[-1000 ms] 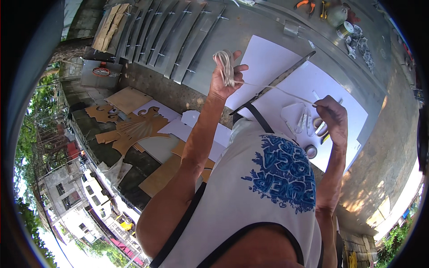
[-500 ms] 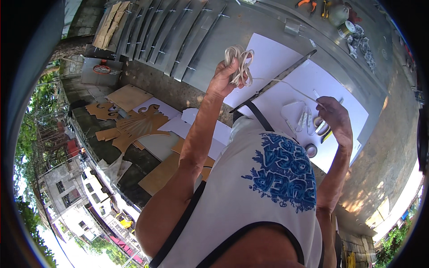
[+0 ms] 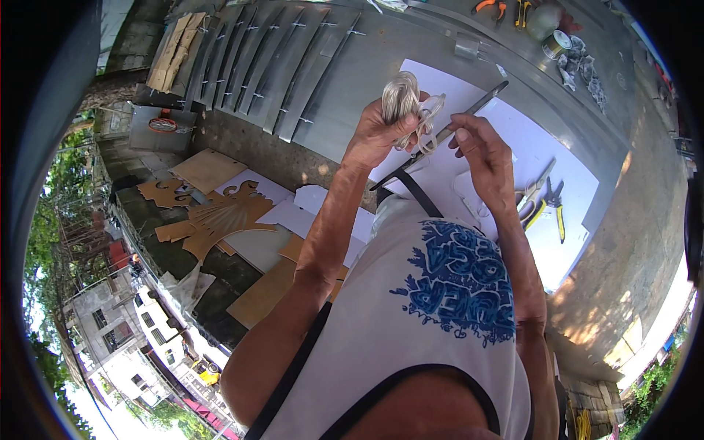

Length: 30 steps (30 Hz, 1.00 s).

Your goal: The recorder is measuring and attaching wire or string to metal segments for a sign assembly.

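Note:
A looped bundle of pale cord (image 3: 400,97) is gripped in my left hand (image 3: 370,136), its loops standing above the fingers and hanging beside the thumb. Close to the right of the bundle is my right hand (image 3: 484,150), with thumb and fingertips pinched together at a loose loop; the strand between them is very small. Below both hands lies a long dark narrow bar (image 3: 480,101), slanting across white sheets (image 3: 528,136). Scissors (image 3: 534,192) and yellow-handled pliers (image 3: 555,205) rest on the sheet beyond my right wrist.
Several curved metal strips (image 3: 312,77) lie on the grey metal table (image 3: 389,44). A tin (image 3: 556,44), orange-handled pliers (image 3: 490,7) and crumpled clear plastic (image 3: 587,70) sit at the far right. Brown scroll-shaped cutouts (image 3: 231,213) and boards (image 3: 209,170) lie lower at left.
My right hand has come leftward and up to the cord bundle, so the long stretched strand has gone. My left hand has turned the bundle slightly. The scissors and pliers are now more exposed.

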Available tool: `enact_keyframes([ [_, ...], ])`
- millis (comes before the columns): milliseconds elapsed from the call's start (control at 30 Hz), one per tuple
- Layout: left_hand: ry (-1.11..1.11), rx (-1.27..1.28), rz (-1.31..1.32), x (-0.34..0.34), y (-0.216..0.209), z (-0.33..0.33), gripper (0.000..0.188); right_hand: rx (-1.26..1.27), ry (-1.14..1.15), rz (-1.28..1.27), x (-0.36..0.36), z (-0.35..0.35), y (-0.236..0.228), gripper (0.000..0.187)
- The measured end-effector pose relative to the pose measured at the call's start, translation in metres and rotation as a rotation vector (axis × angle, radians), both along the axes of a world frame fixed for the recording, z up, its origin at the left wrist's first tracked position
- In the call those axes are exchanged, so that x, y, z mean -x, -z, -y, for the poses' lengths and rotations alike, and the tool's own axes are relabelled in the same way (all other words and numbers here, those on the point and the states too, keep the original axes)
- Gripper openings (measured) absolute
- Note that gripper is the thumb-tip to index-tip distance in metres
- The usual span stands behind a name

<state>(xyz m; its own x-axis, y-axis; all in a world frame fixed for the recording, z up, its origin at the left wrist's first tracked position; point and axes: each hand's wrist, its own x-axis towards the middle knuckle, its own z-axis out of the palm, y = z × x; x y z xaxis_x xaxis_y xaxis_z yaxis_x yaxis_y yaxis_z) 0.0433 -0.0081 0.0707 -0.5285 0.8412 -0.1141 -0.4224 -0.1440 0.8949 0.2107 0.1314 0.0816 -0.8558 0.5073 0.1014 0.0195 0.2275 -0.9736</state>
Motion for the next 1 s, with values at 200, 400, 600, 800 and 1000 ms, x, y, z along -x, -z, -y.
enact_keyframes([
  [200,0.141,0.187,-0.232,-0.006,-0.007,-0.003,0.057,0.153,0.087,-0.09,0.006,-0.011,-0.02,0.037],
  [400,0.14,0.351,-0.796,-0.017,-0.023,-0.01,0.075,0.067,-0.113,0.267,-0.011,-0.021,-0.006,0.047],
  [600,0.232,0.359,-1.324,-0.022,-0.022,-0.014,0.103,0.406,-0.096,0.063,-0.016,-0.017,0.002,0.058],
  [800,0.165,0.292,-1.303,-0.02,-0.03,-0.021,0.116,0.544,-0.022,-0.001,-0.024,-0.009,0.012,0.042],
  [1000,-0.006,0.395,-0.975,-0.014,-0.016,-0.004,0.133,0.518,0.07,-0.103,-0.03,-0.006,0.019,0.039],
])
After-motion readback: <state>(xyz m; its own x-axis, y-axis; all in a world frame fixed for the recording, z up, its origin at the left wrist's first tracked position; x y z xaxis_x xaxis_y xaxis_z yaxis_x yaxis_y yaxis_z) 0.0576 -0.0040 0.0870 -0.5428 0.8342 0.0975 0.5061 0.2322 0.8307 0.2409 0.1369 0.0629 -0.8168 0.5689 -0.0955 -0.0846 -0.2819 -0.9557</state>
